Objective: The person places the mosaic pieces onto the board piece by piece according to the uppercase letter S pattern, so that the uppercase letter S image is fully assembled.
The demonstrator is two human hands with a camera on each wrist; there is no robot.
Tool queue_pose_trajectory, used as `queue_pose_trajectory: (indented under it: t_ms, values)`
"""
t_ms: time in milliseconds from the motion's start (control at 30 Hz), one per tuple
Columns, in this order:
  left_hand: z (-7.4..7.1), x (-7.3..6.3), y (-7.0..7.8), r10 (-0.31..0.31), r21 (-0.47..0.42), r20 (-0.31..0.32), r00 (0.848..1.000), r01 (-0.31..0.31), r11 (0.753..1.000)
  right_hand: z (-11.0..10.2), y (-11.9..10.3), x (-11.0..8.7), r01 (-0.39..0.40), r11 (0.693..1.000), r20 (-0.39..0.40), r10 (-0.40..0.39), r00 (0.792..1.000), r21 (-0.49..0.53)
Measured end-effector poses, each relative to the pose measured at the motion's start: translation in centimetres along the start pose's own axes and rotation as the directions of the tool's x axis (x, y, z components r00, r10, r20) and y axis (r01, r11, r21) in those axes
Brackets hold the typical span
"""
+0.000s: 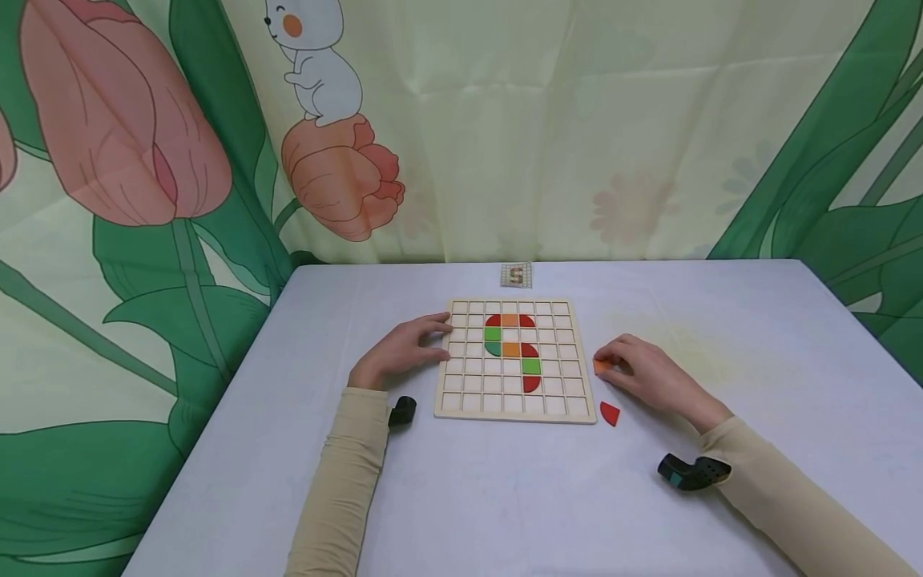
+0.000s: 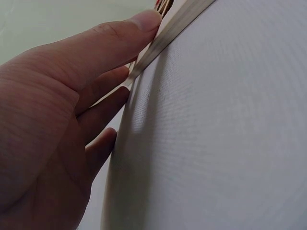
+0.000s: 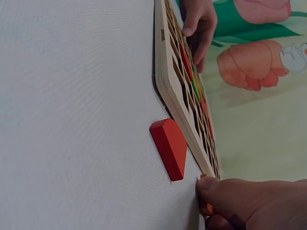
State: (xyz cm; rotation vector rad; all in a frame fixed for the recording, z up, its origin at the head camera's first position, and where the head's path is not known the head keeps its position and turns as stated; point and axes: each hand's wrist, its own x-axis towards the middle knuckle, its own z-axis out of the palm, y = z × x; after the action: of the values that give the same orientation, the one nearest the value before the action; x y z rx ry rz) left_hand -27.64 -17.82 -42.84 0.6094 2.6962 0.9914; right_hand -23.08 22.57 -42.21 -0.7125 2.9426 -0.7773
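Observation:
A wooden grid board [image 1: 469,385] lies on the table with red, orange, green and teal pieces set in its cells in an S-like line. At its left edge, my left hand [image 1: 404,349] rests with the thumb and fingers spread, the fingertips touching the rim. Just off the board's right side, my right hand [image 1: 649,377] pinches an orange block [image 1: 601,367] between thumb and fingers, low over the table. Most of that block is hidden by the fingers in the right wrist view. A red quarter-round block [image 3: 170,148] lies by the board's near right corner.
A small card [image 1: 516,276] with a grid pattern stands or lies behind the board near the table's far edge. The white tablecloth [image 1: 461,497] covers the table. Behind it hangs a curtain [image 1: 505,160] printed with tulips and a white animal.

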Motion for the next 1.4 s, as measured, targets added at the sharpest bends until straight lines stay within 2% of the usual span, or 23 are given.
queue_pose_trajectory:
  t_ms: [233, 367, 467, 733, 1100, 1400]
  values:
    - [-0.1, 0.0, 0.0, 0.018, 0.004, 0.000, 1.000, -0.018, 1.000, -0.1, -0.5, 0.3, -0.011, 1.000, -0.001, 0.011, 1.000, 0.010]
    - [0.0, 0.0, -0.1, 0.024, 0.004, -0.001, 1.000, -0.024, 1.000, -0.1, -0.8, 0.6, 0.014, 1.000, -0.023, -0.014, 1.000, 0.005]
    - [0.0, 0.0, -0.1, 0.023, 0.005, -0.003, 1.000, -0.023, 1.000, 0.0, -1.4, 0.9, 0.039, 0.999, -0.033, -0.039, 0.999, 0.021]
    - [-0.1, 0.0, 0.0, 0.019, 0.008, -0.002, 1.000, -0.019, 1.000, 0.3, -3.5, 1.8, 0.045, 0.997, -0.029, -0.043, 0.999, 0.060]
    - [0.0, -0.1, 0.0, 0.007, 0.006, 0.002, 1.000, -0.007, 1.000, 1.3, -5.3, 2.6, 0.114, 0.992, -0.015, -0.114, 0.993, 0.054]
    - [0.1, 0.1, -0.2, 0.018, 0.011, -0.004, 1.000, -0.018, 1.000, 2.1, -7.2, 2.9, 0.207, 0.976, 0.018, -0.209, 0.978, 0.063]
